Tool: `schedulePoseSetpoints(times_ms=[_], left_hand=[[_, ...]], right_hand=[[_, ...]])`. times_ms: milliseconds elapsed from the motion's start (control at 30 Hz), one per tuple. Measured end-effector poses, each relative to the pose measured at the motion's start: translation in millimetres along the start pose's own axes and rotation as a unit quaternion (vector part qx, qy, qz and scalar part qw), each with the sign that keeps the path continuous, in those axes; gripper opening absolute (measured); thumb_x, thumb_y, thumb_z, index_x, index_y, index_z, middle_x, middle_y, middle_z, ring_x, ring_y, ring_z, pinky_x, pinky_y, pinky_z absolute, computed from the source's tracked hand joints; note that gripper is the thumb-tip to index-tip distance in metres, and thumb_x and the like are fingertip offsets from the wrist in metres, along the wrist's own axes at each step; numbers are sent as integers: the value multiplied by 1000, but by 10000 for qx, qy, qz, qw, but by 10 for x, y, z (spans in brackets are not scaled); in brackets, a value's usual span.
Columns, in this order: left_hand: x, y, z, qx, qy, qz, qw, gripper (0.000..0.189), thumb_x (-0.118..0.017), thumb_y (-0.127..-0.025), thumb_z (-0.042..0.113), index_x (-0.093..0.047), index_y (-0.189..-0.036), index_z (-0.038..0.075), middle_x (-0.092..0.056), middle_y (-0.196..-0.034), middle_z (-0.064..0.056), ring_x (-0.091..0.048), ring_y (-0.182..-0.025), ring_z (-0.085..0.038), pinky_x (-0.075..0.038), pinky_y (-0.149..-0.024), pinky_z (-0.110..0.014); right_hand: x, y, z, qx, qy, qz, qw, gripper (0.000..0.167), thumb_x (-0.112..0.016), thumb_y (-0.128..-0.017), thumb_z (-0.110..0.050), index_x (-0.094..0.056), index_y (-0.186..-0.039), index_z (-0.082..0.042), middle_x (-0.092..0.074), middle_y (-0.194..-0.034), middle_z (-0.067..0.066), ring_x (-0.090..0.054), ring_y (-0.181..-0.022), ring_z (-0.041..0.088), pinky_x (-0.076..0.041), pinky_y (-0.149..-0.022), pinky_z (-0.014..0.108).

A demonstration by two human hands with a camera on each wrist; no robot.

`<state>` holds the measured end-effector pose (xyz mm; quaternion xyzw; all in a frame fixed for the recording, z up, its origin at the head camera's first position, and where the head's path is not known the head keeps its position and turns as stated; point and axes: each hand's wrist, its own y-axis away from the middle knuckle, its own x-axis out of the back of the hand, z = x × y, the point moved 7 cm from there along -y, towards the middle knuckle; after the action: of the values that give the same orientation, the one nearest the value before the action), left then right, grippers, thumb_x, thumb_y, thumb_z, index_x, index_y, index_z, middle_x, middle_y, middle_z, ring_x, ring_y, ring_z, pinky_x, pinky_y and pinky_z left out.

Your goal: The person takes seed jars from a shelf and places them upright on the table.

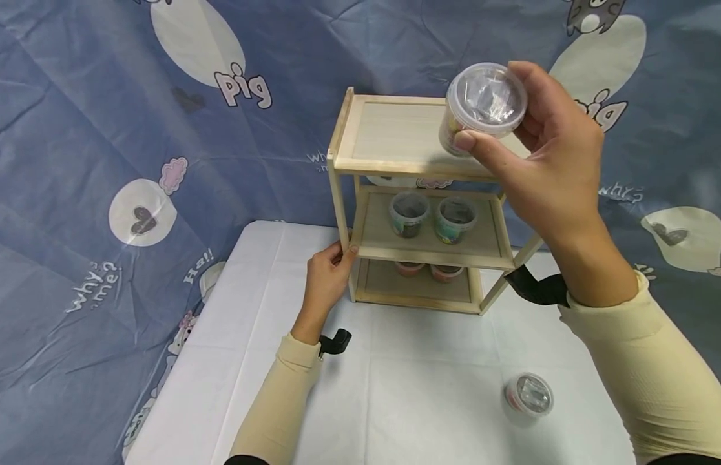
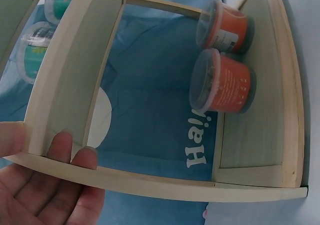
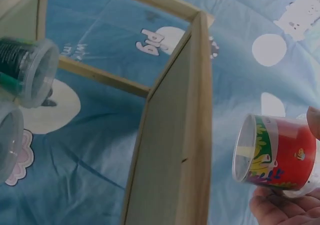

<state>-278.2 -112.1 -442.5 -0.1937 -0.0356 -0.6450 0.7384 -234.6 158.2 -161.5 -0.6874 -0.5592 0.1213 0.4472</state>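
Note:
My right hand [image 1: 561, 145] pinches a small clear-lidded plastic tub [image 1: 487, 100] by its sides, in the air over the right part of the rack's top board. The right wrist view shows the tub's red and green printed label [image 3: 292, 152]. With fingers and thumb, my left hand [image 1: 327, 278] grips the left upright of the wooden three-tier rack [image 1: 395, 132], level with the middle shelf. Two green-labelled tubs [image 1: 408, 216] stand side by side on that shelf. Below them, two orange-red tubs [image 2: 232, 82] sit on the bottom shelf, partly hidden in the head view.
Another lidded tub [image 1: 530, 394] stands on the white-covered table [image 1: 430, 394], in front and to the right of the rack. Behind hangs a blue printed cloth [image 1: 291, 148]. A black wrist mount [image 1: 535, 287] on the right arm appears close to the rack's right upright.

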Motion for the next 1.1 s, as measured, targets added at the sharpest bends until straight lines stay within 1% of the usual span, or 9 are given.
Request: schedulePoseSetpoints(times_ms=[33, 167, 267, 400, 600, 733, 867, 1100], left_hand=[[2, 0, 0, -12, -7, 1, 10000, 36, -69, -103, 27, -73, -132, 6, -77, -110, -17, -75, -99, -26, -60, -83, -45], [3, 3, -4, -48, -29, 16, 10000, 36, -69, -103, 27, -73, -132, 6, -77, -110, -17, -75, -99, -26, -60, -83, -45], [2, 3, -1, -78, -60, 43, 9999, 36, -69, -103, 27, -73, -132, 7, -78, -109, -15, -76, -98, -25, -60, -82, -44], [-3, -2, -1, -111, -116, 40, 9999, 35, -69, -103, 28, -74, -131, 7, -78, -107, -14, -76, -97, -24, -60, -81, -45], [-5, -11, -25, -95, -97, 76, 9999, 34, -69, -103, 27, -75, -129, 6, -78, -104, -14, -76, -94, -23, -59, -78, -42], [0, -18, -31, -108, -114, 73, 9998, 34, -69, -102, 28, -75, -128, 5, -78, -104, -14, -75, -93, -23, -59, -77, -41], [16, -14, -30, -118, -194, 108, 9997, 34, -70, -102, 28, -76, -126, 5, -79, -102, -13, -75, -92, -23, -58, -77, -41], [4, -5, -23, -107, -157, 98, 9998, 34, -69, -103, 27, -76, -126, 4, -78, -104, -15, -75, -94, -25, -59, -80, -44]], right_hand=[[10, 17, -11, -15, -47, 16, 10000, 64, -90, -80, 0, -63, -139, -2, -70, -130, 10, -69, -119, 17, -51, -103, 30], [75, 102, -86, 373, 84, -103, 9992, 64, -87, -84, -2, -59, -142, -1, -69, -133, 11, -68, -121, 19, -51, -103, 32], [129, 180, -125, 443, 31, -136, 9989, 65, -85, -85, 1, -59, -144, -2, -68, -135, 10, -67, -123, 21, -51, -104, 33], [212, 305, -134, 84, -249, 18, 9997, 70, -86, -79, 11, -61, -142, -4, -69, -133, 8, -67, -121, 23, -51, -103, 33], [311, 582, -66, -190, -189, 100, 9996, 78, -84, -75, 18, -58, -145, -5, -67, -135, 10, -66, -120, 24, -51, -102, 31], [355, 752, 26, -303, -184, 87, 9993, 81, -83, -74, 20, -58, -146, -5, -66, -136, 11, -66, -119, 24, -51, -102, 30], [375, 874, 108, -420, -230, 41, 9988, 84, -82, -71, 23, -58, -146, -5, -64, -137, 12, -66, -116, 23, -51, -101, 27], [387, 1074, 208, -399, -543, -83, 9977, 88, -78, -67, 29, -56, -147, 0, -63, -137, 17, -66, -116, 24, -51, -99, 25]])
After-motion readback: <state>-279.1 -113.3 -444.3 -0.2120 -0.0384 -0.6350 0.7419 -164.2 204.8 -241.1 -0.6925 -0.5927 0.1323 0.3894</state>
